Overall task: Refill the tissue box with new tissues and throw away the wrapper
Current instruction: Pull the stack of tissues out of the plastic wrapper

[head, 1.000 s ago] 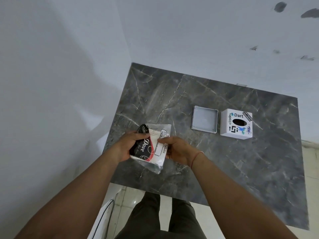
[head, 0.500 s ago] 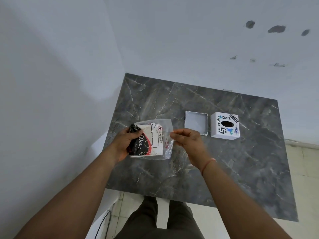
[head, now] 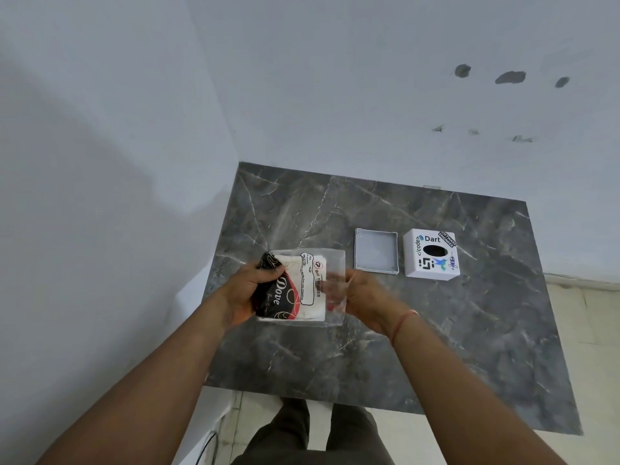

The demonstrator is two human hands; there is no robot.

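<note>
Clear plastic wrapper (head: 332, 290) enclosed the tissue pack (head: 295, 290), which the person held above the table's (head: 469, 330) left edge, toward its near side. The left hand (head: 246, 293) clenched the pack's dark printed end; the right hand (head: 364, 297) pinched the loose transparent end. A hard pull there could probably have torn the film suddenly and spilled tissues onto the floor, since the pack hung close to the edge. Further right, toward the far edge, the white tissue box (head: 431, 255) stood with its grey base tray (head: 376, 251) just beside it, open side up. Nothing lay between pack and box.
</note>
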